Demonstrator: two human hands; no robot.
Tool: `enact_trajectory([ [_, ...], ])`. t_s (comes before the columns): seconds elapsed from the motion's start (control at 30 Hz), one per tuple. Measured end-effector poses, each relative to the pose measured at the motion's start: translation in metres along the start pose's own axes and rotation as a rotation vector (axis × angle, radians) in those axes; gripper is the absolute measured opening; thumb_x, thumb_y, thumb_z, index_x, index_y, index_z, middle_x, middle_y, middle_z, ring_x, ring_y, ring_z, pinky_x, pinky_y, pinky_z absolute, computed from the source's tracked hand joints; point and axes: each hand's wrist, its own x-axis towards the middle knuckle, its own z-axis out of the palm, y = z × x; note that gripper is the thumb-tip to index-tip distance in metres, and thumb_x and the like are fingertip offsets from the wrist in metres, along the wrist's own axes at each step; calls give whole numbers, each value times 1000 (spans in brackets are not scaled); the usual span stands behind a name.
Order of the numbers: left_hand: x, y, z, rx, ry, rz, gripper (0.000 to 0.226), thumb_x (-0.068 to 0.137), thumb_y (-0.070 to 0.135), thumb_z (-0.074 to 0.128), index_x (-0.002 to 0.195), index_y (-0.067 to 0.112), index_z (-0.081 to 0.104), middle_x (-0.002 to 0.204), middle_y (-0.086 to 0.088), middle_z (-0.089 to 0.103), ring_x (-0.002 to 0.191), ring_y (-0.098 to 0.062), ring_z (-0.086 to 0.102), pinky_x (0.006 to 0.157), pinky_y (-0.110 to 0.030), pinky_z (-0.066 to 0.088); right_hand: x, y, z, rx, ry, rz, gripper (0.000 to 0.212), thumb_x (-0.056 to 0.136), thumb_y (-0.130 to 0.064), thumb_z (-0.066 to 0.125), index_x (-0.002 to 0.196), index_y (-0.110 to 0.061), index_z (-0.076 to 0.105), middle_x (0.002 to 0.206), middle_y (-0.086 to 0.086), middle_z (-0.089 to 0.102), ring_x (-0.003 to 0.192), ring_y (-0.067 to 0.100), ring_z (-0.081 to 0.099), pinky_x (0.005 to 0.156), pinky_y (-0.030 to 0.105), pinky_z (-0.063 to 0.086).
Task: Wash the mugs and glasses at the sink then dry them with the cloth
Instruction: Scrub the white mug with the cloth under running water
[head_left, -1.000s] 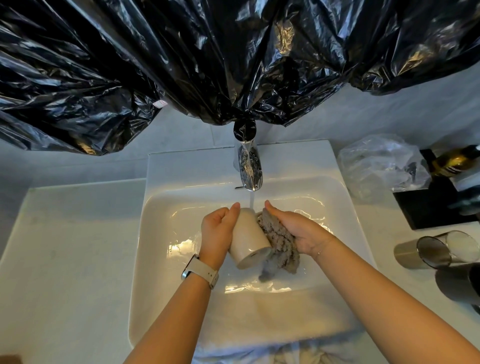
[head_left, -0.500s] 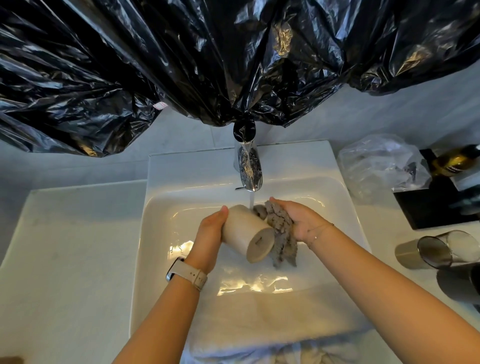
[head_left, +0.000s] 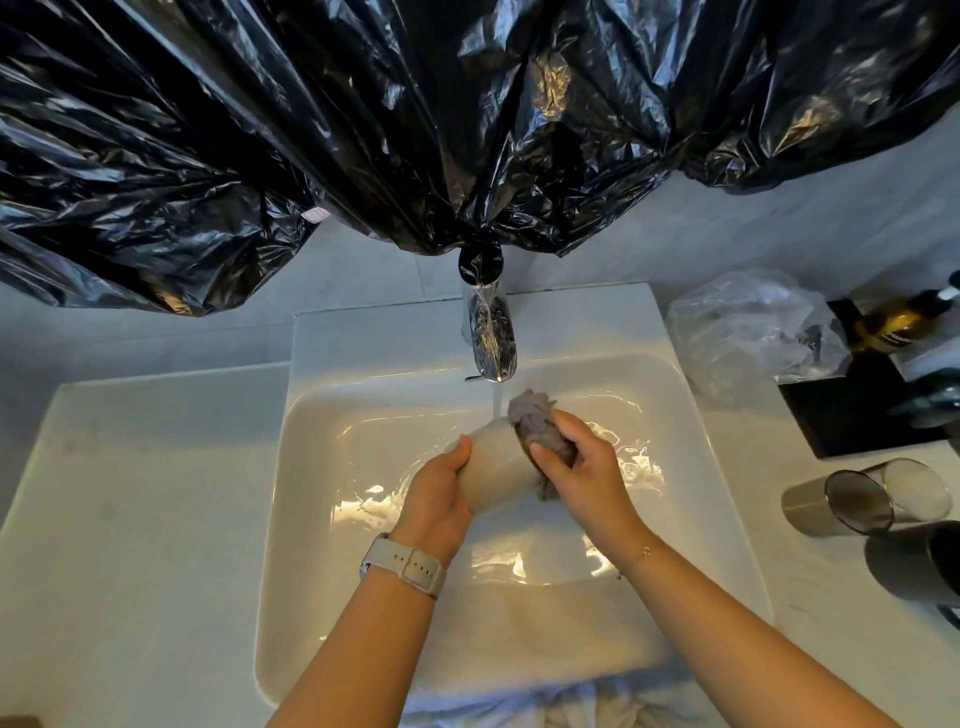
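Over the white sink (head_left: 322, 467) my left hand (head_left: 436, 493) grips a cream mug (head_left: 498, 467), held on its side below the running tap (head_left: 491, 332). My right hand (head_left: 582, 473) grips a wet grey cloth (head_left: 535, 421) and presses it against the mug's right end, which the cloth and fingers hide. A thin stream of water falls just beside the cloth. Two glasses (head_left: 862, 496) lie on the counter at the right, and a dark mug (head_left: 919, 566) lies in front of them at the frame's edge.
Black plastic sheeting (head_left: 415, 119) hangs above the tap. A crumpled clear bag (head_left: 748, 327), a black tray (head_left: 857, 410) and a brown bottle (head_left: 904, 322) sit at the back right. A white towel (head_left: 519, 639) drapes over the sink's front edge. White counter (head_left: 130, 519) spreads left.
The mug has swung round: its end pointed toward me, now it lies sideways with the cloth at its right end. My right hand moved over that end; my left hand slid lower.
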Motion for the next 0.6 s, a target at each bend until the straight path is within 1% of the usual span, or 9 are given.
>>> enact_trajectory([
  [0.07,1,-2,-1,14,29,-11,27,103,25,47,105,4,64,92,-15,69,84,-32,64,78,-46,52,-4,-1,1,-57,-50,-60,44,88,5,65,122,-22,59,121,-3,57,111,-10,53,93,8,42],
  [0.13,0,-1,1,26,21,-5,27,102,26,49,103,4,65,85,-13,73,82,-31,65,76,-45,54,1,-6,-1,-58,-89,-70,49,89,3,64,128,-24,55,127,-11,54,117,-8,51,95,10,43],
  [0.2,-1,4,3,27,6,11,24,102,26,50,102,6,65,77,-10,75,78,-31,67,73,-44,56,11,-14,-4,-57,-98,-54,53,89,-1,66,132,-28,51,128,-8,58,119,-2,53,99,13,43],
  [0.3,-2,15,6,-42,-38,41,27,101,26,50,111,5,62,97,-17,72,90,-37,65,84,-51,52,28,-26,-11,-44,-85,15,47,91,-14,67,136,-21,55,119,-2,66,109,5,61,91,18,50],
  [0.37,-5,17,7,-51,-9,73,29,101,26,50,116,3,60,107,-20,67,95,-38,63,79,-49,51,26,-25,-12,-49,-113,24,38,91,-15,67,129,-15,62,114,5,69,103,12,64,85,22,52],
  [0.4,-6,17,7,-54,9,82,32,101,26,49,120,2,59,109,-20,65,95,-38,61,77,-48,51,21,-24,-10,-59,-130,21,36,91,-14,67,127,-17,63,115,6,68,105,15,64,86,24,52],
  [0.5,-8,13,5,-69,28,86,39,103,26,45,129,-1,57,111,-20,64,90,-35,61,73,-43,52,8,-21,-1,-97,-144,-76,40,90,-10,67,122,-33,60,119,-11,63,113,6,59,96,19,47],
  [0.57,-10,12,5,-28,18,97,39,104,27,44,129,0,58,109,-19,67,88,-34,63,67,-40,54,12,-25,0,-127,-147,-152,41,90,-8,66,119,-36,59,117,-23,60,112,-3,56,96,11,42],
  [0.6,-11,12,5,0,28,114,38,103,27,45,127,1,59,108,-19,67,88,-34,64,61,-38,55,16,-25,0,-135,-153,-156,38,91,-8,65,119,-33,59,117,-22,60,111,-4,56,95,10,41],
])
